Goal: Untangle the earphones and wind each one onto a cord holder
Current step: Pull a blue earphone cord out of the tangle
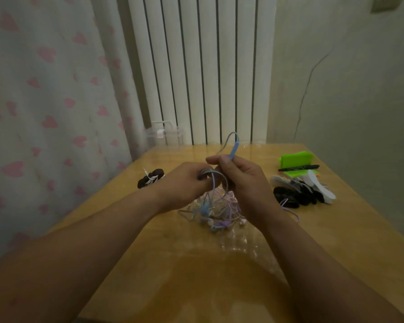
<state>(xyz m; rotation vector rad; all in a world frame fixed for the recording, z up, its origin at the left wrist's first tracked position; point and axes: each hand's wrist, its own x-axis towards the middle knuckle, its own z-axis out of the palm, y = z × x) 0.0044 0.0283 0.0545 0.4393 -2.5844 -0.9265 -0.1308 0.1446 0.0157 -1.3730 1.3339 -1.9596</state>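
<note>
Wooden counter (336, 241), mid-surface: left hand (184, 183) and right hand (240, 180) each pinch the blue cord (224, 145) above the tangle (217, 210). Cords look light, limp, snag-prone; best gripped near the remote (233, 150).

We can read no words, numbers or brand marks anywhere. The black marker (299, 167) on the table (341, 231) and the blue control piece (233, 150) on the earphones (216, 207) are too blurred to show any print.
</note>
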